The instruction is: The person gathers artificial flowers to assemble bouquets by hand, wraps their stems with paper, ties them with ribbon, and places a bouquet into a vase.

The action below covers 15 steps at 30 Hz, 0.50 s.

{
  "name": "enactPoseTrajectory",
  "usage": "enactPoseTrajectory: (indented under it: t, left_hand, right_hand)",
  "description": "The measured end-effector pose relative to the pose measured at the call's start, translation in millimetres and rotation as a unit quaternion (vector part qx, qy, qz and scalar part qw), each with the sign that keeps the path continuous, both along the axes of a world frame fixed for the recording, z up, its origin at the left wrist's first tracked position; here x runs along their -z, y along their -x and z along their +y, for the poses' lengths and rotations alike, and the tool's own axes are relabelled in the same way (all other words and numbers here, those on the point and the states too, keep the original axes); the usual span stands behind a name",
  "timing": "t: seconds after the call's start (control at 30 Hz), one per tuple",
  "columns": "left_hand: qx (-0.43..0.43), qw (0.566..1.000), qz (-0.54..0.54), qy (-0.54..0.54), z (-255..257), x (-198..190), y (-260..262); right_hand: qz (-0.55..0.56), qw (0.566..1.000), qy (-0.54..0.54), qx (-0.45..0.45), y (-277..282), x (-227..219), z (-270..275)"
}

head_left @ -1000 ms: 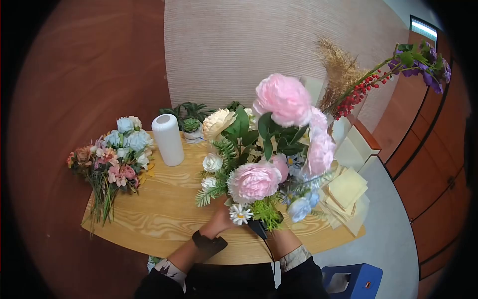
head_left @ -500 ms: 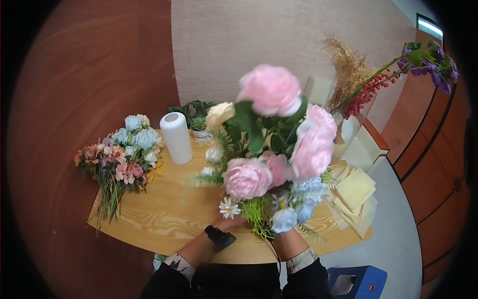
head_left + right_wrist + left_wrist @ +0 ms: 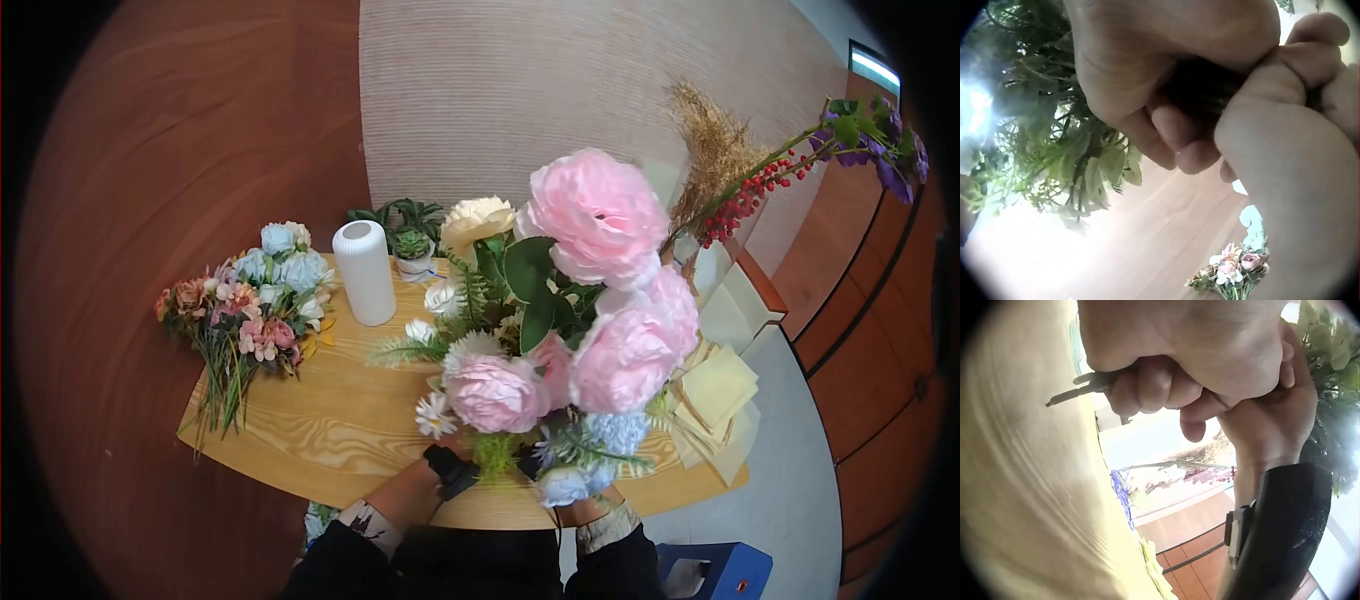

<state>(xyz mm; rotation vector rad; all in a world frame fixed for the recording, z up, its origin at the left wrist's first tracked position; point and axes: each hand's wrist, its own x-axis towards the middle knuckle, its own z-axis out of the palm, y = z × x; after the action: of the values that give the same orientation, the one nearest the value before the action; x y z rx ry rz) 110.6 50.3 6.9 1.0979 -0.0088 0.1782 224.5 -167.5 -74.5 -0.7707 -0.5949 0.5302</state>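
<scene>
A mixed bouquet (image 3: 535,320) of pink, cream, white and pale blue flowers stands up over the front of the table. Both hands hold its stems low down, mostly hidden behind the blooms in the head view. In the left wrist view, my left hand (image 3: 1191,344) has its fingers curled round the stems (image 3: 1075,392), whose cut ends poke out past the fist. Close against it, my right hand (image 3: 1172,50) grips the stems just under the foliage (image 3: 1041,125) in the right wrist view. Black straps circle both wrists.
On the wooden table (image 3: 300,440) lies a second bunch of flowers (image 3: 255,320) at left. Behind it are a white ribbed cylinder (image 3: 366,275) and a potted succulent (image 3: 412,252). Yellowish paper sheets (image 3: 715,390) lie at right, near red berry stems (image 3: 735,215). A blue stool (image 3: 735,570) stands below.
The bouquet first swings a little left, then back right and closer to the head camera, its pink blooms looking larger. Both hands keep their grip; the view shifts slightly.
</scene>
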Motion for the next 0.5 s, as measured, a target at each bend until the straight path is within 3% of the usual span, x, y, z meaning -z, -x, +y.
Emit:
enactPoseTrajectory:
  t: [0.07,0.1,0.2,0.27,0.33,0.47,0.5]
  left_hand:
    - [0.009,1.000,0.004,0.027,1.5,3.0,-3.6]
    - [0.014,0.999,0.006,0.039,0.9,4.8,-4.5]
    - [0.025,0.997,0.006,0.077,1.1,16.7,4.2]
    - [0.033,0.994,0.002,0.101,9.1,13.1,-0.1]
    - [0.041,0.991,-0.002,0.126,11.2,15.1,-1.8]
    - [0.068,0.982,-0.008,0.178,33.8,37.6,27.8]
    - [0.077,0.979,-0.008,0.191,33.9,34.2,18.6]
  right_hand:
    - [0.005,1.000,0.002,0.000,-3.3,-5.0,4.1]
    - [0.007,1.000,0.002,0.000,-2.9,-30.0,46.5]
    - [0.008,1.000,0.003,-0.002,8.4,-46.8,87.3]
    - [0.006,1.000,0.002,-0.004,-0.8,-46.5,74.5]
    - [0.004,1.000,0.003,-0.005,10.9,12.5,-16.8]
    - [-0.001,1.000,0.006,0.003,-5.4,-41.8,53.1]
    - [-0.001,1.000,0.008,0.008,-5.8,-37.8,42.3]
